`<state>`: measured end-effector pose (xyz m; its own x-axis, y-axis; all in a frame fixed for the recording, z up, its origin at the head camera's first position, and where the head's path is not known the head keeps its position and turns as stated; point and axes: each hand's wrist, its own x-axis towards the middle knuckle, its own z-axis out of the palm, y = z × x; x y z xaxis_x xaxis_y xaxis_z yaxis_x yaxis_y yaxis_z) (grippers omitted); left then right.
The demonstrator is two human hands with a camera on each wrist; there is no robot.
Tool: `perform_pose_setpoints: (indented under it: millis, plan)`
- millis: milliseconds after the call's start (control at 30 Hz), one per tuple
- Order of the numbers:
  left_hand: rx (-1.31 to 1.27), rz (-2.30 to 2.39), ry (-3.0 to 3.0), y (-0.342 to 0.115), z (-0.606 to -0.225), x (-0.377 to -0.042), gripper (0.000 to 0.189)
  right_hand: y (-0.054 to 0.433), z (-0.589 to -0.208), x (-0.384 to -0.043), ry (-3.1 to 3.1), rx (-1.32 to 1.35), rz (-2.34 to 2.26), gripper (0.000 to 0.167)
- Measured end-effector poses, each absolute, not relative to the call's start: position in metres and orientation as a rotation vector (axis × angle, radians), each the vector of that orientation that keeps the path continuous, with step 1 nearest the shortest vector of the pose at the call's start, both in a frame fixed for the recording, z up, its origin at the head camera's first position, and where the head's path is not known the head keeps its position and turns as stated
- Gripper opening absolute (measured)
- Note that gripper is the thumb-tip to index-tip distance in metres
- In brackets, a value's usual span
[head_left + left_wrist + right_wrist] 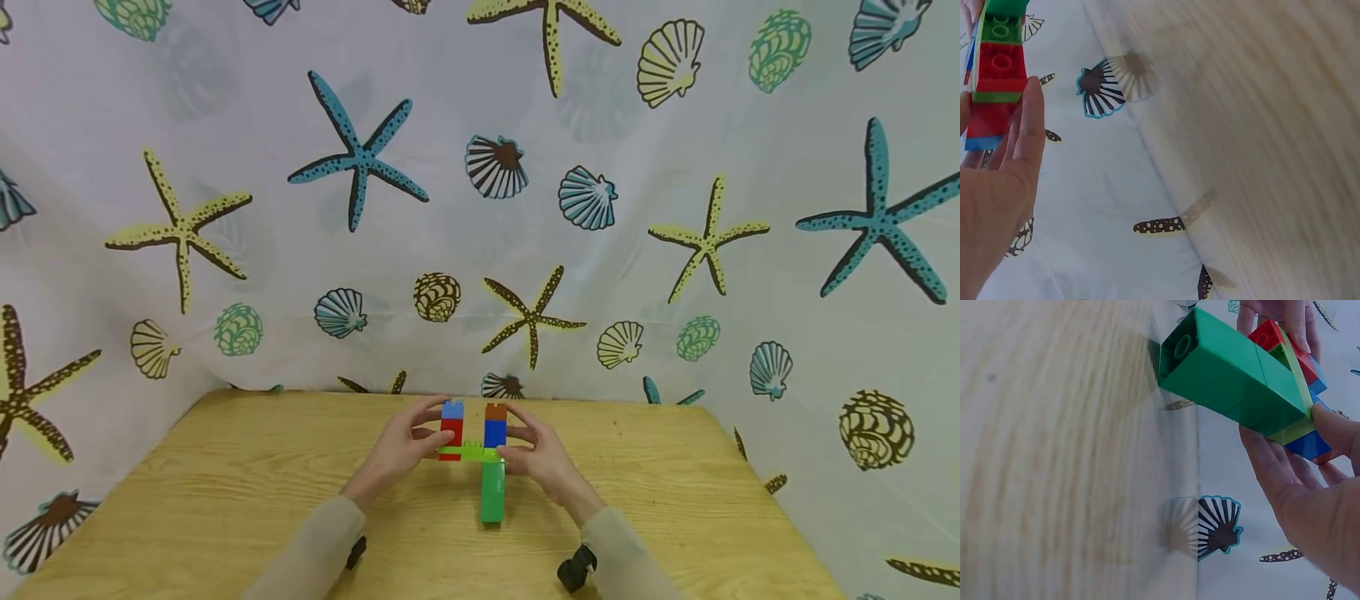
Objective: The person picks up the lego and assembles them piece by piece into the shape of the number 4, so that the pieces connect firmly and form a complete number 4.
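A toy-brick assembly spans both hands, built on a lime green brick (472, 452). At its left end a red brick (451, 428) carries a light blue brick (452, 409) on top, and a red brick underside (1001, 61) shows below the lime piece. My left hand (405, 443) grips this end between thumb and fingers. On the right, a dark blue brick (495, 432) has an orange-brown brick (496, 412) above it. My right hand (546, 460) grips that end. Below it extends a green column (1235, 372) with a seam across it, its hollow underside showing.
A wood-grain table (247, 483) lies beneath the hands. Behind and at the sides hangs a white curtain (420, 242) printed with starfish and shells. Dark devices (576, 568) are strapped at both wrists.
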<state>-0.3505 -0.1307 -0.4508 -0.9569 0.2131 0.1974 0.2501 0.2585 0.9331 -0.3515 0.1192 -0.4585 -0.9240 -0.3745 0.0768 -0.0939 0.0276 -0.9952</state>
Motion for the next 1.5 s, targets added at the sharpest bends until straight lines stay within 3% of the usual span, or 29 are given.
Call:
perform_pose_setpoints:
  millis: [367,767,1500]
  plan:
    - [-0.449,-1.983,-2.621,-0.14,-0.458,-0.361,0.068,0.12,-0.465,-0.358,2.044,-0.365,-1.939,0.07]
    - [-0.186,-1.941,-2.801,-0.131,-0.464,-0.365,0.065,0.125,-0.472,-0.364,1.969,-0.271,-1.805,0.068]
    - [-0.128,-1.887,-2.868,-0.127,-0.473,-0.373,0.062,0.126,-0.475,-0.369,2.024,-0.189,-1.784,0.064]
